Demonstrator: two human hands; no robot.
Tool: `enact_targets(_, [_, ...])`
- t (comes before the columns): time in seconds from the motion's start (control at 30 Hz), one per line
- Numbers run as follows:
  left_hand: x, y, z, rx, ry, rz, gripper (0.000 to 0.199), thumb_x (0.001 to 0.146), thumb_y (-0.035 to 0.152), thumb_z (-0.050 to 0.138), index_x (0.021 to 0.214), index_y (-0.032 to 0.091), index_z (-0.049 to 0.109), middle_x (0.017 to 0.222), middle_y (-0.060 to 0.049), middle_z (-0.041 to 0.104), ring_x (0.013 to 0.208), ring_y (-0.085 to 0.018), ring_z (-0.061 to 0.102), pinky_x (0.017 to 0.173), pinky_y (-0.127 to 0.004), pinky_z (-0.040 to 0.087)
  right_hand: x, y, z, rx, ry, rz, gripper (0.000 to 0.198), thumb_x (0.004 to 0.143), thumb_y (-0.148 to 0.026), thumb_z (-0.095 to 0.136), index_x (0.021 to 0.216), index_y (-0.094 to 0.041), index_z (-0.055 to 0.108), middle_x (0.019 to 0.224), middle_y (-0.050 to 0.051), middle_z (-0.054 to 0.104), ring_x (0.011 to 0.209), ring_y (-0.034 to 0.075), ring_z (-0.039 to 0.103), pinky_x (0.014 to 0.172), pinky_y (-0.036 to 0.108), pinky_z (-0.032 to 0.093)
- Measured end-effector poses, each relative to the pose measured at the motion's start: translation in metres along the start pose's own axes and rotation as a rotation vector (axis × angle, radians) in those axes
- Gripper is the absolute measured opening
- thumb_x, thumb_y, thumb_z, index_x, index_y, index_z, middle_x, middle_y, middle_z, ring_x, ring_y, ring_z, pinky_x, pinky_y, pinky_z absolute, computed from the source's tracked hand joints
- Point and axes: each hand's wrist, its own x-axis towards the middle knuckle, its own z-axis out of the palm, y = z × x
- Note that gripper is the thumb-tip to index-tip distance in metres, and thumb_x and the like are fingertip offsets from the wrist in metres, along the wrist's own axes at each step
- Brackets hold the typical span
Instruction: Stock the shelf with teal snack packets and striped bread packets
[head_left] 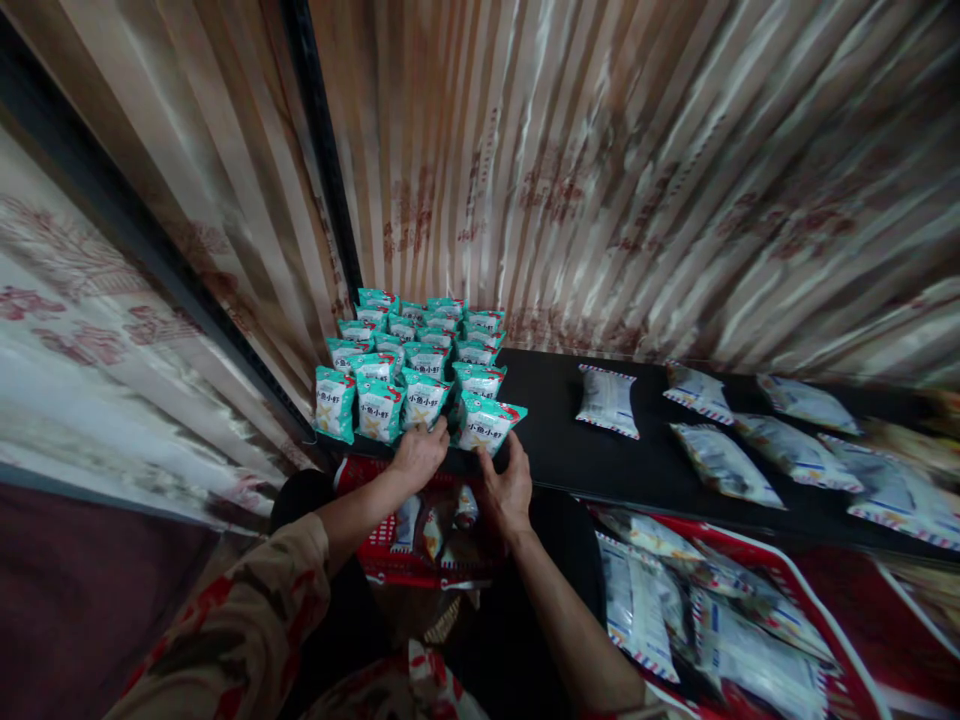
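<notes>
Small teal-and-white snack bags point(379, 410) stand upright in close rows on the black shelf. My right hand point(510, 485) holds the front-row bag at the right end point(485, 424), thumb and fingers at its lower edge; that bag leans a little. My left hand point(420, 455) has its fingers bent together against the lower part of the neighbouring bag point(426, 398). Part of its fingertips is hidden against the bags.
To the right, several clear-backed packets with striped edges point(607, 400) lie on the black shelf point(544, 420). Below it are a red basket with a few packets point(405, 525) and a larger red crate full of packets point(810, 580). Striped curtains point(465, 150) and a dark post point(326, 140) stand behind.
</notes>
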Motion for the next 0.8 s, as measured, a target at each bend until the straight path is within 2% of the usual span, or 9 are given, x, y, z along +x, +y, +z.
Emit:
enact_targets(0.4, [-0.010, -0.016, 0.000, -0.059, 0.003, 0.085, 0.027, 0.085, 0.007, 0.045, 0.103, 0.019, 0.060, 0.122, -0.011, 0.054, 0.097, -0.022, 0.058, 0.070, -0.032, 0.052, -0.001, -0.007, 0.007, 0.008, 0.013, -0.069, 0.064, 0.080, -0.057, 0.049, 0.128, -0.015, 0.046, 0.116, 0.016, 0.059, 0.108, 0.029, 0.052, 0.093, 0.046, 0.042])
enact_targets(0.8, [-0.013, -0.006, -0.003, -0.090, 0.004, 0.096, 0.024, 0.087, 0.009, 0.044, 0.103, 0.018, 0.059, 0.114, -0.011, 0.056, 0.094, -0.021, 0.058, 0.070, -0.031, 0.051, 0.004, -0.010, 0.009, 0.004, -0.035, -0.050, 0.065, 0.077, -0.056, 0.051, 0.127, -0.014, 0.047, 0.118, 0.016, 0.059, 0.108, 0.029, 0.053, 0.093, 0.045, 0.042])
